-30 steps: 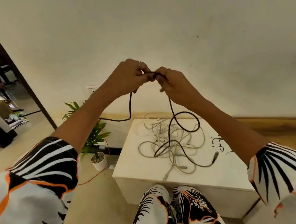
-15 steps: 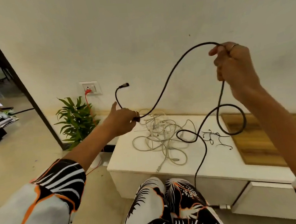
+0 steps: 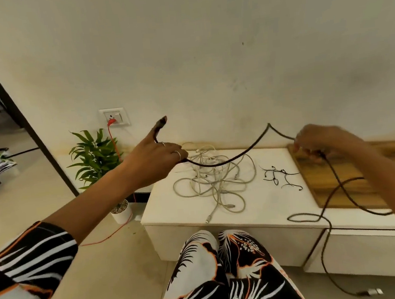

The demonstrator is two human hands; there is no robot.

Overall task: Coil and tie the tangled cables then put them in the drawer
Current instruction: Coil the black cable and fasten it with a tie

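Note:
A long black cable (image 3: 229, 161) hangs in a sag between my two hands above a low white cabinet (image 3: 264, 205). My left hand (image 3: 155, 159) grips it near its plug end, which sticks up by the thumb. Blurred, my right hand (image 3: 321, 141) pinches the cable farther along over the wooden part of the top. From there the cable drops, loops over the cabinet's front edge and ends in a plug on the floor (image 3: 372, 292). A tangle of white cables (image 3: 215, 183) lies on the cabinet. Several thin black ties (image 3: 280, 177) lie beside it.
A wooden panel (image 3: 335, 184) covers the cabinet's right part. A potted plant (image 3: 96, 159) stands on the floor to the left, below a wall socket (image 3: 113, 117) with a red cord plugged in. A doorway opens at the far left. My patterned knees (image 3: 217, 268) are close to the cabinet's front.
My hands parted from a joined grip. The right hand swung out right, rose, then dropped to cabinet height. The cable slid off the white tangle and now trails to the floor.

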